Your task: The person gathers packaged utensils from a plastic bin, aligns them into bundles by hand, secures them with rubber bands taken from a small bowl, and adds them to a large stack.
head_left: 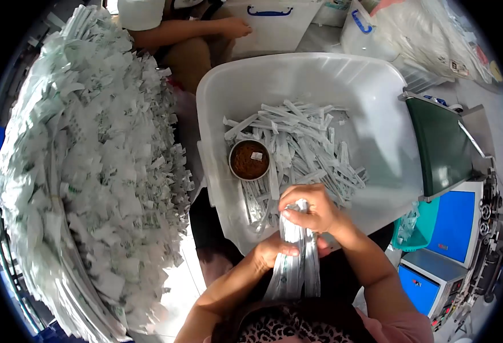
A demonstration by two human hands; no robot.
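A bundle of long, narrow white packets [293,268] stands between my hands, close to my body at the near rim of a large translucent white tub [354,68]. My right hand [313,210] is closed round the bundle's upper end. Lower down, my left hand [273,250] grips the same bundle from the left, its thumb across the front. In the tub just beyond lies a loose heap of similar white packets [303,137], pointing in many directions. A round tin [267,167] with something brown and a small white piece in it sits on the left of the heap.
At left rises a tall mass of bundled white packets [108,171]. Another person's hand [235,27] is near a white box with a blue handle [280,28]. A dark green conveyor belt [439,146], a teal basket [420,237] and blue-panelled machinery [451,226] stand at right.
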